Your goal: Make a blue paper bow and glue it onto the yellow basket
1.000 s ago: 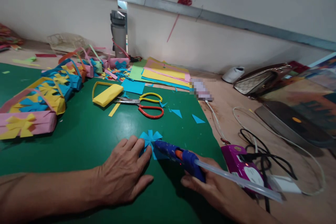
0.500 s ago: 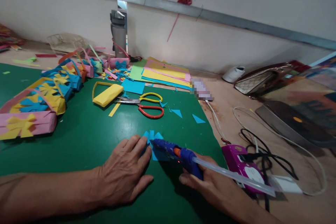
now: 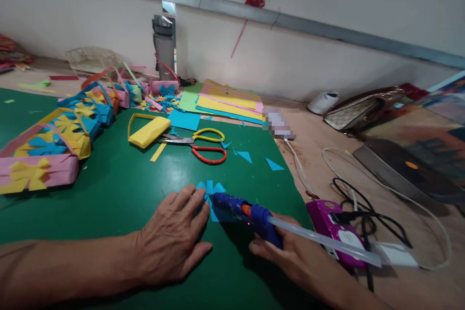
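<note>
A blue paper bow (image 3: 220, 213) with several cut strips lies on the green mat (image 3: 119, 213). My left hand (image 3: 178, 232) rests flat beside it, fingers stretched, with the fingertips on its left edge; that edge is partly hidden. In my right hand (image 3: 286, 247) is a blue glue gun (image 3: 236, 206) with an orange part and a small red light. Its nozzle points at the bow's centre; I cannot tell whether it touches. A long clear glue stick (image 3: 327, 240) sticks out of its back. Beyond the hands lie scissors (image 3: 196, 141) and a small yellow paper basket (image 3: 149, 131).
Several paper baskets with bows (image 3: 61, 131) line the left side. Coloured sheets (image 3: 228, 101) and scraps lie at the back near a grey bottle (image 3: 164, 48). On the right are a phone (image 3: 279, 123), a purple power box (image 3: 332, 227), cables and a dark case (image 3: 407, 169).
The glue gun has shifted very slightly to the right. My left hand stays in place on the bow, and the rest looks the same.
</note>
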A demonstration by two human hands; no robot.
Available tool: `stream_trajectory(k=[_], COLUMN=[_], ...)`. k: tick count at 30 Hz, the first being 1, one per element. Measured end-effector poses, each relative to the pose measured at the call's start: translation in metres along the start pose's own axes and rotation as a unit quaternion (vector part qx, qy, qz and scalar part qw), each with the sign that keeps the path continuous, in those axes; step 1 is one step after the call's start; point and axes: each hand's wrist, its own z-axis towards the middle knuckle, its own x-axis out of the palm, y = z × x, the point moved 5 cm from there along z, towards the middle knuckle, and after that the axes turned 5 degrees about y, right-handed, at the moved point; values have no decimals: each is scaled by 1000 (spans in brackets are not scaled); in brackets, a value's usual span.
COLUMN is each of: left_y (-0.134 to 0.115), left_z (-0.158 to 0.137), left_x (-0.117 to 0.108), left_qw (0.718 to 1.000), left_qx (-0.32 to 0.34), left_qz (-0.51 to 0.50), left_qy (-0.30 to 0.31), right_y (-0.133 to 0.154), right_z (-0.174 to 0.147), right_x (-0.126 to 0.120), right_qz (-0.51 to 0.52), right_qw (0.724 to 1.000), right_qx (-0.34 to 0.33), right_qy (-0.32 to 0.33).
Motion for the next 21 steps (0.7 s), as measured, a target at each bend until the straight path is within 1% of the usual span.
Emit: stream_trajectory(k=[4,8,12,17,21], left_y=[0,1,1,1,0], left_z=[1,1,0,0,1], left_x=[0,0,1,2,3], left_qw=[1000,1000,1000,1000,1000], left_qx=[-1,-1,-4,-2,-1], left_qz=[-6,-7,-5,-1,-3], left_qy=[4,6,-1,-6,-1], right_y=[-2,2,5,9,9], right_z=[1,3,3,2,2], right_x=[2,5,4,4,3], right_qz=[16,61,68,66,61], right_qw=[999,997,997,996,997], right_qx=[13,-5,-15,-46,-36], right_qy=[24,49,38,37,34])
